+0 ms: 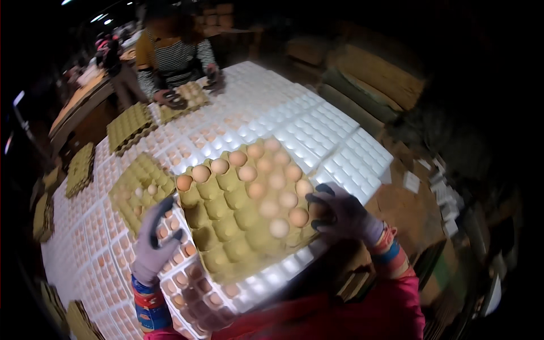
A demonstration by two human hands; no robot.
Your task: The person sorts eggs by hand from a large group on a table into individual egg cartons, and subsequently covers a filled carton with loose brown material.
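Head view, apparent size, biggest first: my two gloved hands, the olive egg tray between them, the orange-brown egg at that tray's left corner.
1. Olive egg tray
2. Left hand and right hand: look about alike, not ranked
3. Orange-brown egg

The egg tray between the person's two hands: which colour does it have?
The egg tray is dull olive-yellow, best seen in the head view.
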